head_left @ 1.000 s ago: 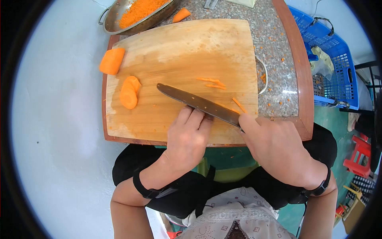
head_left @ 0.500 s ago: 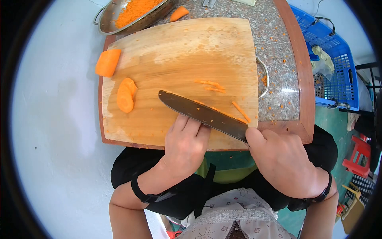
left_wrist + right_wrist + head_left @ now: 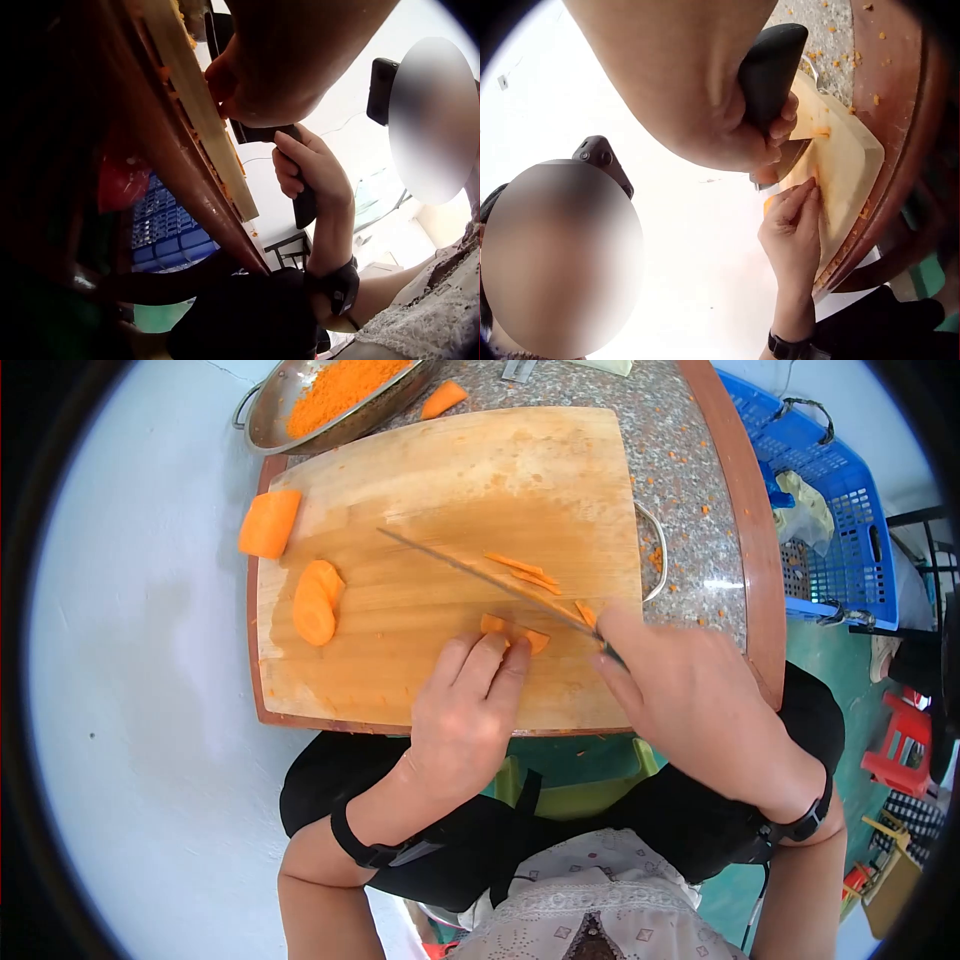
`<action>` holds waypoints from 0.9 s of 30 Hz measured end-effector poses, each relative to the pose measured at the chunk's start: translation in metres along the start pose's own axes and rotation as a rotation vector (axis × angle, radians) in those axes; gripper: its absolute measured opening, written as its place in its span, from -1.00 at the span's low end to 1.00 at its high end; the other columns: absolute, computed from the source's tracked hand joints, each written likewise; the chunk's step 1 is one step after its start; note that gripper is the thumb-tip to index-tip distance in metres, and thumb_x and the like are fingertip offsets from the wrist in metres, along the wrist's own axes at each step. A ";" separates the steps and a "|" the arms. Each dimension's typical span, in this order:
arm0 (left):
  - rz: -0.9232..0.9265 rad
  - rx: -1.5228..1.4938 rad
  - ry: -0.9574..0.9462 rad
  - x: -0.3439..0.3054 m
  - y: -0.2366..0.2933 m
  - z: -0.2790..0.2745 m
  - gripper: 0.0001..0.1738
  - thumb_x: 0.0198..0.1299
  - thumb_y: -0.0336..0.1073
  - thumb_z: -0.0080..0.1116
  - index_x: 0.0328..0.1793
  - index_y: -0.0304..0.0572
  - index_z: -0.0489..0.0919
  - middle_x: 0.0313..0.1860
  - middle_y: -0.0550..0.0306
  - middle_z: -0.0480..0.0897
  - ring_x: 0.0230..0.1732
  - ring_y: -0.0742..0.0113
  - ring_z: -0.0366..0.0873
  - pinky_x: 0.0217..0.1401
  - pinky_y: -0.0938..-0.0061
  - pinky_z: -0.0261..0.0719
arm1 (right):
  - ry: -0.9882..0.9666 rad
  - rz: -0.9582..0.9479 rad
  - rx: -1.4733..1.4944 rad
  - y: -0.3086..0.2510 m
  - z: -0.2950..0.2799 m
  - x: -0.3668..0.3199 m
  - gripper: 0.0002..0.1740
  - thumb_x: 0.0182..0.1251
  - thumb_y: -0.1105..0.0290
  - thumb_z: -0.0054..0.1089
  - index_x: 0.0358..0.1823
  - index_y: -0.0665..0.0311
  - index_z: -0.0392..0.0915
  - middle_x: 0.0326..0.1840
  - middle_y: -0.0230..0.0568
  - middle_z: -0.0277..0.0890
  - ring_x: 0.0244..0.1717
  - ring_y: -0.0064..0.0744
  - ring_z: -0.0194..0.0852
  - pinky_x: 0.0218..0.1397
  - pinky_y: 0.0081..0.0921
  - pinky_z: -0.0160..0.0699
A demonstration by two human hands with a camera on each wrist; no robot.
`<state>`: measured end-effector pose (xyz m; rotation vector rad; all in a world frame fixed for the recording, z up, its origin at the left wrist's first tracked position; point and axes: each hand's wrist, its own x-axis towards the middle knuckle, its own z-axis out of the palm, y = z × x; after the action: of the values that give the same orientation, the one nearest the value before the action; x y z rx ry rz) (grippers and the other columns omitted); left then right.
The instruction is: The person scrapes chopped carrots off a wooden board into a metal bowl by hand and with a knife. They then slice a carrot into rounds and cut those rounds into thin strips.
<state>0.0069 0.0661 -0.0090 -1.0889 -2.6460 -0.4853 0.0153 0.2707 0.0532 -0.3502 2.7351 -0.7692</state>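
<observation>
At the near edge of the board (image 3: 450, 470), the left hand (image 3: 465, 710) lies flat. Its fingers (image 3: 485, 660) are straight and close together, tips pressing down on a few carrot slices (image 3: 535, 640), and it curls round nothing. Just beside it, the right hand (image 3: 695, 705) is wrapped tight round the handle of the knife (image 3: 470, 572). The blade stands on edge, running from that fist past the fingertips and out to the far left. The slices sit between fingertips and blade, right against both as far as I can tell.

That is what worries me. The fingertips point straight at the edge with no knuckles tucked back. If the blade comes down slightly nearer, or the slices slide under the pressure, I judge a nicked fingertip the likeliest mishap. The slices could also squirt sideways and cut unevenly. The board sits right at the near rim of the table (image 3: 690, 470), so a hard push might shift it toward the lap.

Beyond the blade lie thin strips (image 3: 522, 568). Farther left is a stack (image 3: 315, 605) of cut rounds, then a chunk (image 3: 268, 523) hanging partly off the board's edge. A swing of the knife tip could knock it to the floor. Farthest off are the pan (image 3: 265, 415) of grated carrot and, to the right, a blue basket (image 3: 850, 510).
</observation>
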 end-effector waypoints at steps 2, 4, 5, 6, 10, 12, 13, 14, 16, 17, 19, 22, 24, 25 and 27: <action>-0.008 -0.006 0.005 -0.001 -0.001 0.002 -0.56 -0.20 -0.49 0.12 -0.07 -0.47 0.60 -0.15 -0.09 0.54 -0.09 0.01 0.50 -0.18 0.36 0.60 | -0.035 -0.025 -0.052 -0.006 0.000 -0.009 -0.80 0.24 0.43 0.17 -0.24 0.28 0.31 -0.61 -0.02 0.42 -0.54 0.08 0.47 -0.49 -0.13 0.41; -0.006 -0.005 -0.005 -0.001 -0.001 0.002 -0.59 -0.21 -0.49 0.13 -0.12 -0.46 0.61 -0.17 -0.08 0.54 -0.09 0.02 0.50 -0.20 0.37 0.59 | -0.027 -0.086 -0.112 -0.007 0.003 -0.017 -0.81 0.21 0.45 0.15 -0.27 0.26 0.31 -0.64 -0.10 0.40 -0.59 -0.05 0.49 -0.56 -0.23 0.42; -0.003 -0.004 -0.017 -0.002 -0.001 0.000 -0.61 -0.21 -0.49 0.13 -0.15 -0.45 0.62 -0.17 -0.07 0.54 -0.10 0.02 0.50 -0.22 0.37 0.59 | -0.004 -0.136 -0.149 -0.005 0.006 -0.020 -0.83 0.19 0.46 0.12 -0.29 0.26 0.30 -0.67 -0.15 0.39 -0.63 -0.14 0.51 -0.62 -0.31 0.42; 0.000 -0.003 -0.029 -0.002 -0.001 0.000 -0.63 -0.22 -0.49 0.13 -0.18 -0.44 0.62 -0.18 -0.06 0.54 -0.10 0.02 0.50 -0.24 0.37 0.59 | 0.017 -0.184 -0.187 -0.004 0.008 -0.023 -0.85 0.17 0.48 0.09 -0.30 0.25 0.29 -0.69 -0.20 0.38 -0.67 -0.24 0.53 -0.67 -0.39 0.42; 0.004 -0.003 0.001 -0.002 0.001 0.002 -0.70 -0.23 -0.49 0.13 -0.26 -0.42 0.63 -0.20 -0.03 0.54 -0.12 0.04 0.51 -0.28 0.36 0.60 | -0.011 -0.162 -0.261 -0.006 0.005 -0.029 -0.83 0.13 0.49 0.11 -0.32 0.24 0.29 -0.69 -0.25 0.35 -0.69 -0.30 0.51 -0.69 -0.44 0.39; 0.017 -0.003 0.011 -0.002 0.001 0.002 -0.70 -0.24 -0.49 0.13 -0.28 -0.42 0.64 -0.21 -0.03 0.54 -0.13 0.05 0.51 -0.30 0.35 0.60 | -0.002 -0.160 -0.299 -0.006 0.007 -0.030 -0.82 0.11 0.50 0.12 -0.33 0.24 0.28 -0.70 -0.26 0.36 -0.69 -0.30 0.51 -0.69 -0.44 0.39; 0.012 -0.006 0.007 -0.002 0.001 0.001 -0.70 -0.24 -0.49 0.12 -0.28 -0.42 0.64 -0.21 -0.03 0.54 -0.13 0.05 0.51 -0.29 0.35 0.60 | -0.004 -0.159 -0.297 -0.006 0.008 -0.030 -0.82 0.10 0.51 0.12 -0.33 0.25 0.28 -0.70 -0.25 0.36 -0.69 -0.29 0.51 -0.69 -0.43 0.40; 0.007 -0.010 0.003 -0.001 0.003 0.000 -0.70 -0.24 -0.49 0.12 -0.27 -0.42 0.63 -0.21 -0.03 0.54 -0.13 0.04 0.51 -0.28 0.35 0.60 | -0.006 -0.158 -0.296 -0.007 0.008 -0.029 -0.81 0.10 0.51 0.12 -0.34 0.25 0.28 -0.70 -0.24 0.37 -0.69 -0.28 0.51 -0.69 -0.43 0.40; -0.008 -0.020 -0.007 0.000 0.003 -0.001 -0.68 -0.25 -0.49 0.12 -0.26 -0.42 0.63 -0.21 -0.04 0.54 -0.14 0.04 0.51 -0.27 0.35 0.59 | -0.032 -0.169 -0.254 -0.007 0.008 -0.025 -0.81 0.09 0.52 0.12 -0.34 0.27 0.27 -0.70 -0.22 0.37 -0.68 -0.24 0.52 -0.68 -0.41 0.42; -0.015 -0.027 -0.014 0.000 0.003 -0.002 -0.68 -0.25 -0.49 0.12 -0.25 -0.42 0.63 -0.21 -0.04 0.54 -0.14 0.03 0.51 -0.25 0.36 0.59 | -0.052 -0.178 -0.213 -0.007 0.008 -0.021 -0.81 0.09 0.52 0.11 -0.33 0.28 0.27 -0.71 -0.20 0.37 -0.68 -0.21 0.52 -0.67 -0.40 0.43; -0.027 -0.033 -0.039 0.002 0.002 -0.003 -0.65 -0.25 -0.49 0.11 -0.23 -0.43 0.63 -0.21 -0.04 0.54 -0.14 0.03 0.51 -0.23 0.36 0.59 | -0.089 -0.177 -0.128 -0.009 0.008 -0.010 -0.82 0.13 0.51 0.10 -0.31 0.30 0.27 -0.68 -0.14 0.38 -0.62 -0.13 0.53 -0.62 -0.32 0.44; -0.024 -0.016 -0.071 0.004 0.001 -0.005 -0.61 -0.23 -0.48 0.12 -0.16 -0.45 0.62 -0.20 -0.06 0.54 -0.13 0.01 0.51 -0.20 0.35 0.59 | -0.121 -0.138 -0.024 -0.011 0.008 0.004 -0.84 0.24 0.46 0.09 -0.28 0.30 0.27 -0.63 -0.04 0.42 -0.53 -0.01 0.53 -0.52 -0.16 0.43; 0.000 0.011 -0.069 0.005 0.002 -0.005 -0.59 -0.22 -0.47 0.12 -0.12 -0.46 0.61 -0.20 -0.07 0.53 -0.13 0.01 0.51 -0.19 0.35 0.59 | -0.124 -0.097 0.017 -0.009 0.007 0.008 -0.83 0.27 0.44 0.08 -0.28 0.30 0.27 -0.63 -0.01 0.43 -0.52 0.00 0.54 -0.50 -0.15 0.44; 0.006 0.008 -0.062 0.004 0.001 -0.005 -0.58 -0.21 -0.48 0.12 -0.11 -0.46 0.60 -0.20 -0.07 0.53 -0.12 0.01 0.51 -0.19 0.35 0.59 | -0.084 -0.072 0.018 -0.006 0.007 0.010 -0.83 0.28 0.42 0.09 -0.28 0.29 0.28 -0.63 -0.01 0.43 -0.51 0.01 0.54 -0.48 -0.14 0.44; 0.010 -0.002 -0.034 0.002 0.000 -0.003 -0.57 -0.20 -0.48 0.12 -0.09 -0.47 0.60 -0.20 -0.08 0.53 -0.11 0.02 0.51 -0.18 0.34 0.59 | -0.005 -0.027 0.005 0.000 0.004 0.010 -0.81 0.29 0.40 0.10 -0.27 0.29 0.28 -0.63 0.00 0.43 -0.51 0.02 0.54 -0.46 -0.13 0.44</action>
<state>0.0060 0.0663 -0.0057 -1.1203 -2.6687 -0.4712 0.0075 0.2655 0.0483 -0.3883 2.7284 -0.7804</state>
